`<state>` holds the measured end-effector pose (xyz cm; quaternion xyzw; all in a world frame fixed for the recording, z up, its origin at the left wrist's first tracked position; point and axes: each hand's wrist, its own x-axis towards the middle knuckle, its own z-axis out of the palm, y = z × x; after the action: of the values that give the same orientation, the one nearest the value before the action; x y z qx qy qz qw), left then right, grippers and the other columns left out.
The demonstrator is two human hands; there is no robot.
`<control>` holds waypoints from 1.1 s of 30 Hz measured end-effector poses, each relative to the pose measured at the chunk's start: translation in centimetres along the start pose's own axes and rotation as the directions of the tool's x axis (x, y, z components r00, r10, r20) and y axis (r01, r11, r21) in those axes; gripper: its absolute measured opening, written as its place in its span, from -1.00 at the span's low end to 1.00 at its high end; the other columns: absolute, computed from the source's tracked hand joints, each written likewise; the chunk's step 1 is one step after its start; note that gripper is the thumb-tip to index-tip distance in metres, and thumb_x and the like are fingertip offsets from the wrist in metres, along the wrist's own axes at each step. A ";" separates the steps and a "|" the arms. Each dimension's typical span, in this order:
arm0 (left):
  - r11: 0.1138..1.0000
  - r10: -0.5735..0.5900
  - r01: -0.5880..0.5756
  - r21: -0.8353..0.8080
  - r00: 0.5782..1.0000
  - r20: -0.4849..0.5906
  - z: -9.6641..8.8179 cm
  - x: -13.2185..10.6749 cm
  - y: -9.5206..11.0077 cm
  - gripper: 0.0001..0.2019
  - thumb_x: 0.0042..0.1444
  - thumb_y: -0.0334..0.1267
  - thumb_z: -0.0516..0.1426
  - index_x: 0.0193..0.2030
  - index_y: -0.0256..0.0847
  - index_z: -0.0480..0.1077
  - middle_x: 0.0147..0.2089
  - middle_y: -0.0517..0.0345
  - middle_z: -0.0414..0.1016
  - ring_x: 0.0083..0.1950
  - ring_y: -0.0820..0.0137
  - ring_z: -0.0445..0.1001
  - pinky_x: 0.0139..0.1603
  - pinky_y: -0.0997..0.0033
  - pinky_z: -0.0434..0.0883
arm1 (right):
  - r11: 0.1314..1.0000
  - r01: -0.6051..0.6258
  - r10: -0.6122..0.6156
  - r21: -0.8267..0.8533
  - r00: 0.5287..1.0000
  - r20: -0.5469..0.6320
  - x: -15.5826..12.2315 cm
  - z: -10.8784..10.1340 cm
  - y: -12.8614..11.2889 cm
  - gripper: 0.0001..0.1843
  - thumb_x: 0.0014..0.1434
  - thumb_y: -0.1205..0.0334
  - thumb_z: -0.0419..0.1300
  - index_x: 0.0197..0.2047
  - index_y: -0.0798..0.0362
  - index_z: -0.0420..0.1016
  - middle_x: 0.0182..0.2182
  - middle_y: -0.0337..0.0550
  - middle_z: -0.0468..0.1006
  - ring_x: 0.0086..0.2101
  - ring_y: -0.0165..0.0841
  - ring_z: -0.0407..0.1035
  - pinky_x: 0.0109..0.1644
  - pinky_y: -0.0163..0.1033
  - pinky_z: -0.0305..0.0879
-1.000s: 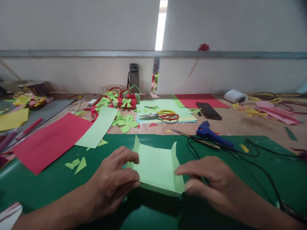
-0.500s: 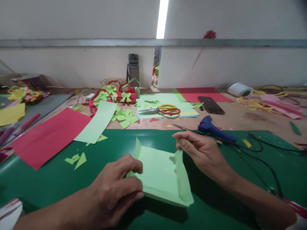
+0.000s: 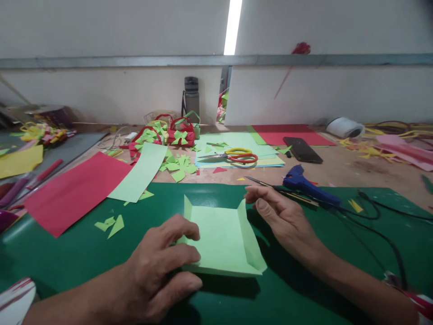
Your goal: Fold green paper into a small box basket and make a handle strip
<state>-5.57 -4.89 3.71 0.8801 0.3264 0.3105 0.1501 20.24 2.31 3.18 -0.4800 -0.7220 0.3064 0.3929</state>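
A light green paper sheet (image 3: 221,239) with both side edges folded up lies on the dark green cutting mat (image 3: 84,253). My left hand (image 3: 158,271) rests on the sheet's left edge, fingers curled and pressing down on the left flap. My right hand (image 3: 280,214) hovers at the far corner of the right flap. Its fingers are drawn together with the thumb against them, and nothing shows between them. A thin metal tool (image 3: 267,184) lies just beyond its knuckles.
A blue glue gun (image 3: 306,186) with black cord lies right of the hand. Scissors (image 3: 237,156) sit on stacked paper, with a black phone (image 3: 302,150), red sheet (image 3: 74,189), pale green strip (image 3: 142,171), green scraps (image 3: 111,224), paper baskets (image 3: 169,133) and bottle (image 3: 191,97) behind.
My right hand left the sheet's right edge and rose to the flap's far corner near the thin tool. The sheet shifted slightly. My left hand stayed on the left edge.
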 end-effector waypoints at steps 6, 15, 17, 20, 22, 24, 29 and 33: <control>0.981 -0.185 0.193 -0.011 0.919 -0.347 -0.9 0.7 -1.0 -0.84 0.15 -0.46 -0.01 -0.21 -0.17 0.33 -0.20 0.12 0.35 -0.16 0.38 0.38 -0.18 0.44 0.33 | 0.999 -0.030 0.028 0.026 0.998 0.058 -0.1 0.1 0.5 -0.67 0.24 -0.04 0.00 -0.10 -0.04 0.40 -0.26 -0.19 0.51 -0.25 -0.33 0.39 -0.19 -0.30 0.36; 0.259 -0.791 0.402 -0.878 0.610 0.046 -0.6 2.4 -3.8 -0.89 0.11 -0.32 0.12 -0.23 -0.23 0.26 -0.54 0.35 0.09 -0.56 0.57 0.06 -0.60 0.61 0.11 | 0.999 -0.043 0.041 0.019 0.998 0.057 0.2 0.0 1.4 -0.63 0.24 -0.08 -0.03 -0.07 -0.05 0.40 -0.27 -0.16 0.52 -0.25 -0.30 0.40 -0.18 -0.25 0.35; 0.090 -0.776 0.307 -0.947 0.617 0.127 -0.7 2.5 -4.3 -0.88 0.11 -0.37 0.13 -0.23 -0.25 0.25 -0.53 0.35 0.07 -0.56 0.59 0.05 -0.61 0.62 0.10 | 0.998 -0.056 0.054 0.022 0.996 0.069 0.2 0.1 1.7 -0.63 0.24 -0.08 -0.03 -0.06 -0.05 0.39 -0.26 -0.17 0.51 -0.25 -0.32 0.40 -0.17 -0.25 0.34; 0.011 -0.760 0.258 -0.966 0.630 0.159 -0.6 2.5 -4.9 -0.89 0.12 -0.40 0.12 -0.21 -0.27 0.26 -0.52 0.33 0.08 -0.55 0.59 0.06 -0.61 0.63 0.11 | 0.997 -0.072 0.069 0.029 0.994 0.083 0.3 0.1 1.9 -0.61 0.23 -0.09 -0.02 -0.04 -0.04 0.37 -0.26 -0.17 0.50 -0.24 -0.32 0.40 -0.16 -0.25 0.34; -0.002 -0.759 0.257 -0.966 0.629 0.168 -0.5 2.5 -5.1 -0.89 0.11 -0.40 0.12 -0.22 -0.28 0.26 -0.52 0.33 0.08 -0.56 0.60 0.05 -0.61 0.64 0.11 | 0.996 -0.079 0.076 0.033 0.993 0.092 0.3 0.1 2.0 -0.59 0.22 -0.10 -0.01 -0.03 -0.03 0.37 -0.27 -0.16 0.50 -0.27 -0.32 0.40 -0.18 -0.25 0.34; -0.019 -0.756 0.256 -0.966 0.628 0.181 -0.3 2.5 -5.4 -0.88 0.10 -0.38 0.14 -0.23 -0.28 0.27 -0.52 0.34 0.06 -0.57 0.61 0.04 -0.62 0.64 0.11 | 0.996 -0.081 0.078 0.028 0.992 0.099 0.3 0.2 2.0 -0.59 0.22 -0.10 -0.01 -0.04 -0.03 0.37 -0.29 -0.16 0.50 -0.29 -0.32 0.40 -0.20 -0.25 0.34; -0.018 -0.741 0.261 -0.965 0.645 0.188 0.2 2.7 -5.7 -0.79 0.05 -0.26 0.22 -0.27 -0.25 0.26 -0.54 0.37 0.05 -0.58 0.62 0.04 -0.62 0.63 0.10 | 0.997 -0.077 0.076 0.008 0.992 0.103 0.3 0.3 1.8 -0.61 0.22 -0.09 -0.01 -0.04 -0.03 0.38 -0.29 -0.16 0.50 -0.30 -0.32 0.39 -0.21 -0.26 0.34; 0.019 -0.709 0.295 -0.955 0.678 0.195 0.4 2.8 -5.5 -0.72 -0.05 -0.31 0.29 -0.30 -0.24 0.23 -0.57 0.38 0.06 -0.58 0.60 0.07 -0.58 0.60 0.15 | 0.997 -0.081 0.079 0.014 0.991 0.110 0.3 0.3 1.9 -0.62 0.23 -0.08 -0.01 -0.04 -0.04 0.38 -0.30 -0.16 0.50 -0.30 -0.32 0.39 -0.20 -0.26 0.33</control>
<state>-6.32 1.02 2.11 0.3478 0.3846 0.5082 0.6876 20.76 3.26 1.61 -0.4874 -0.7199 0.3543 0.3444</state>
